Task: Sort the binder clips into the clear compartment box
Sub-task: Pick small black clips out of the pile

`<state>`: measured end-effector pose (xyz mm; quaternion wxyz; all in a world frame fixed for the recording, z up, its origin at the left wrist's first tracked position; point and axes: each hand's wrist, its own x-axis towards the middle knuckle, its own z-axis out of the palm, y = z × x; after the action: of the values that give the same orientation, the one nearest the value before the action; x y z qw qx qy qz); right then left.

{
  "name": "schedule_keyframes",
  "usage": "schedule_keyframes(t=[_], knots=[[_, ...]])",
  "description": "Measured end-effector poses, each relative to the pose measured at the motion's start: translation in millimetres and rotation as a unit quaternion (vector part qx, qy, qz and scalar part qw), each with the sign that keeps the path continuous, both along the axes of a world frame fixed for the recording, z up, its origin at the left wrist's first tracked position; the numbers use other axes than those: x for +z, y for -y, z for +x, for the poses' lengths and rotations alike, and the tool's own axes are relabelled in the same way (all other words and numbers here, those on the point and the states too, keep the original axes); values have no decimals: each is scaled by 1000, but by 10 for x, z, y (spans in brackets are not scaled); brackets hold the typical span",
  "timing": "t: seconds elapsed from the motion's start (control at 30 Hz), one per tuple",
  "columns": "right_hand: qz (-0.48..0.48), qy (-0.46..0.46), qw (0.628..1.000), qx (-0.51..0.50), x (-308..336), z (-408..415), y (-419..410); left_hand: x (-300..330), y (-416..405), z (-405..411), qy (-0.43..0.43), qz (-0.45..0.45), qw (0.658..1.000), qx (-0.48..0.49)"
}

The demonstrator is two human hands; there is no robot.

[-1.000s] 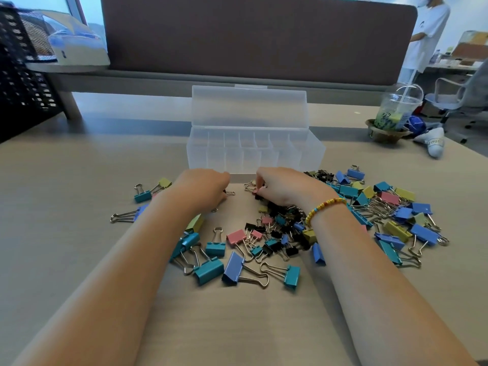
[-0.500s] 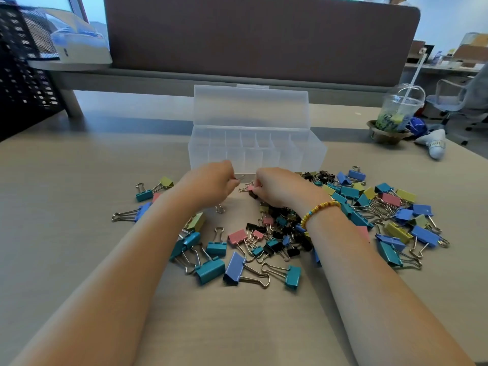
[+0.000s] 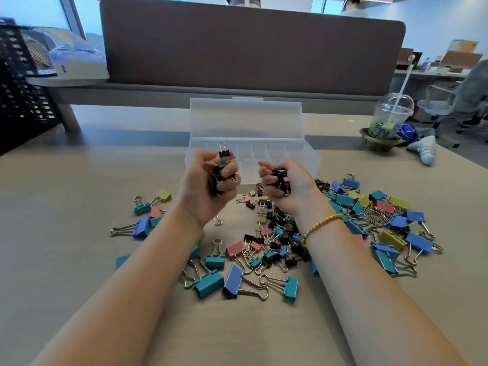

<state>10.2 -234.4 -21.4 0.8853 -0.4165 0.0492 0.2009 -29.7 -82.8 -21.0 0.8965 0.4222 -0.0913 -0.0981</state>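
Left hand [image 3: 208, 186] and right hand [image 3: 287, 186] each grip small black clips [image 3: 280, 178] in curled fingers, raised before the open translucent plastic box [image 3: 264, 120] mid-table. No legible writing.

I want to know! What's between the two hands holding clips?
Head view: an empty gap between left hand and right hand; behind it, the clear plastic compartment box.
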Motion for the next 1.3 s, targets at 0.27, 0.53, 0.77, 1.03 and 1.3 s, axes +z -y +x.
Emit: schedule_keyframes(t=[0.27,0.53,0.77,1.03,1.3], knots=[[-10,-14,1000,-14,-64,-21,-86,-88,30,40,-30,52,998,15],[8,-17,999,-51,-54,-23,-116,-97,23,118,-111,95,983,109],[-7,19,998,-54,214,220,-505,278,-251,366,-30,161,968,190],[-111,28,986,-119,452,939,-1221,557,-633,1008,-39,161,948,272],[-327,102,940,0,224,1159,-1471,378,-819,1328,-98,27,948,303]])
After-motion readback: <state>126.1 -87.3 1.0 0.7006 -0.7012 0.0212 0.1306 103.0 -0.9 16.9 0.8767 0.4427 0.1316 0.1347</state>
